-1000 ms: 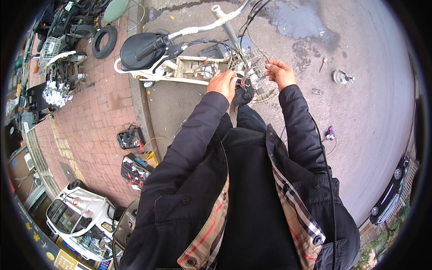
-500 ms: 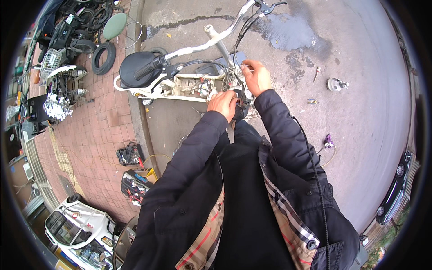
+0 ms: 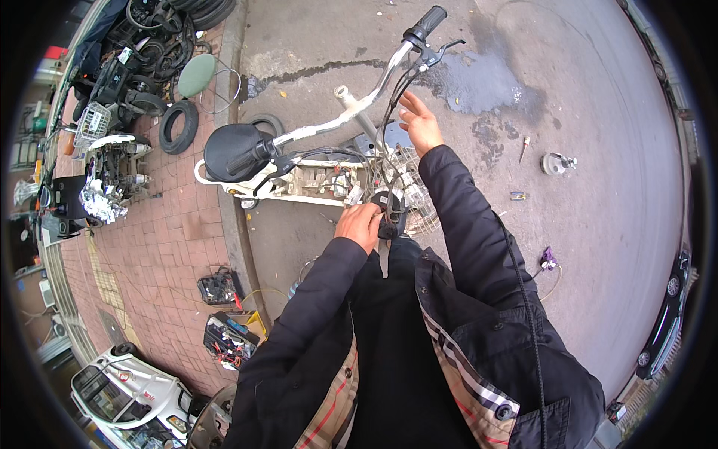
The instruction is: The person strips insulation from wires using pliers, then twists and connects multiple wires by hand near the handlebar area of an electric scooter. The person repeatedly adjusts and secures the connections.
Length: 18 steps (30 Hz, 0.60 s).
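Observation:
A partly stripped white electric scooter [image 3: 288, 193] stands before me, its silver handlebar [image 3: 318, 129] turned at an angle. Black cables [image 3: 384, 142] run down from the brake lever to a tangle of wires at the front column. My left hand [image 3: 360, 224] is low at the front, fingers bent together against the round black part [image 3: 389, 215]; whatever is between the fingertips is hidden. My right hand [image 3: 421, 126] is up beside the cables, fingers apart, with nothing visible in it. A wire basket [image 3: 422, 198] lies beneath, partly covered.
On the road at right lie a screwdriver [image 3: 525, 148], a round metal part [image 3: 555, 164], pliers [image 3: 519, 196] and a purple object [image 3: 548, 258]. Open tool cases [image 3: 228, 337] sit by the kerb [image 3: 238, 187] at left. A loose tyre [image 3: 178, 127] and a green-topped stool [image 3: 197, 75] are beyond.
My right hand has moved up and away from the wires, its fingers spreading. My left hand has shifted slightly down and left, staying at the front part. The view has tilted, showing more handlebar.

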{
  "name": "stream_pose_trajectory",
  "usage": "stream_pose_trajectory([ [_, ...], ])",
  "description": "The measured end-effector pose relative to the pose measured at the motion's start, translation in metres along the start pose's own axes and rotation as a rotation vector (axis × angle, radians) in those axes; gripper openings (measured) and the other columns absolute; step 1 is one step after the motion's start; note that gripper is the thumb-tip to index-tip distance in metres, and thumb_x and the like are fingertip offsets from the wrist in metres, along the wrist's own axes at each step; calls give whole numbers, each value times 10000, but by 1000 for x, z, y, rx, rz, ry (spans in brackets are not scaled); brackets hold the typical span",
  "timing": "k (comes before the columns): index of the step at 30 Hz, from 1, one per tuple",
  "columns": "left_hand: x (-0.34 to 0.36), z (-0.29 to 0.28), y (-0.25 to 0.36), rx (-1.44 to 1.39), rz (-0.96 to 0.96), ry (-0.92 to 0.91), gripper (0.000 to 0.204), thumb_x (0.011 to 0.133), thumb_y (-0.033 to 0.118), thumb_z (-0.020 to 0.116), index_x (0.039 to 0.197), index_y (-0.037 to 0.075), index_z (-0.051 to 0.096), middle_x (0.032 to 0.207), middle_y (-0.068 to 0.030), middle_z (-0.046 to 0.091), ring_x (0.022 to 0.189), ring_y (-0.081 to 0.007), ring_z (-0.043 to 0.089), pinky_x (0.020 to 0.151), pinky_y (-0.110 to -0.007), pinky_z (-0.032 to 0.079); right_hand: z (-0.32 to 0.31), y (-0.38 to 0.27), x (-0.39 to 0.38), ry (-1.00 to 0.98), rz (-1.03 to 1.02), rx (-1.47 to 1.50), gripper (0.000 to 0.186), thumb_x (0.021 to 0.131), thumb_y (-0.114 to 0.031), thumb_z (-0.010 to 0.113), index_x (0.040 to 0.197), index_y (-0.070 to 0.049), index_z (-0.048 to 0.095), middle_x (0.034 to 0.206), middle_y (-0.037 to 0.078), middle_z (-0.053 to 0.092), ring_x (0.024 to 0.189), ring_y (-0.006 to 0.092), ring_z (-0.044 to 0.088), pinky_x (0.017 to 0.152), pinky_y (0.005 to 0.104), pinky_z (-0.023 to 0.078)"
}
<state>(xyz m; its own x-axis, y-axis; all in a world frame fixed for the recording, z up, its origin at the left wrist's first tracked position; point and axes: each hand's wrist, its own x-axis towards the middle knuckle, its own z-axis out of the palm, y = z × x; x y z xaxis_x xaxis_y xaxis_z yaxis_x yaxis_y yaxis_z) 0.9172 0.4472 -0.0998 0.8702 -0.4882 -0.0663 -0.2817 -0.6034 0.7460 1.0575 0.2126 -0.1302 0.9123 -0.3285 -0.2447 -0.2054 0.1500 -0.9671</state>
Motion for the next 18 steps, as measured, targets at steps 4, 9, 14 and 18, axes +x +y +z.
stream_pose_trajectory([
  [4,0,-2,0,-16,19,34,108,897,98,651,987,48,619,905,-153,648,896,-385,610,789,-464,446,-8,-18,22,-280,186,6,323,977,-88,555,1283,-19,632,1263,86,683,1120,168,636,947,338,462],
  [9,0,-2,2,-28,-21,30,118,890,98,650,994,48,625,926,-161,652,919,-391,615,816,-459,457,-25,-16,26,-341,9,-261,245,978,-109,582,1175,13,662,991,73,714,925,143,637,881,307,484],
  [14,1,2,3,-10,-43,31,72,898,110,626,954,68,610,930,-114,674,947,-331,615,832,-437,451,-44,-10,18,-311,-115,-425,266,968,-199,645,1116,17,685,904,62,711,846,163,654,789,329,506],
  [18,2,4,1,-13,-43,35,115,887,95,643,993,55,625,947,-146,665,936,-371,619,835,-452,468,-80,-10,11,-260,-79,-566,267,961,-260,673,1078,-25,726,830,48,687,765,148,615,722,324,499],
])
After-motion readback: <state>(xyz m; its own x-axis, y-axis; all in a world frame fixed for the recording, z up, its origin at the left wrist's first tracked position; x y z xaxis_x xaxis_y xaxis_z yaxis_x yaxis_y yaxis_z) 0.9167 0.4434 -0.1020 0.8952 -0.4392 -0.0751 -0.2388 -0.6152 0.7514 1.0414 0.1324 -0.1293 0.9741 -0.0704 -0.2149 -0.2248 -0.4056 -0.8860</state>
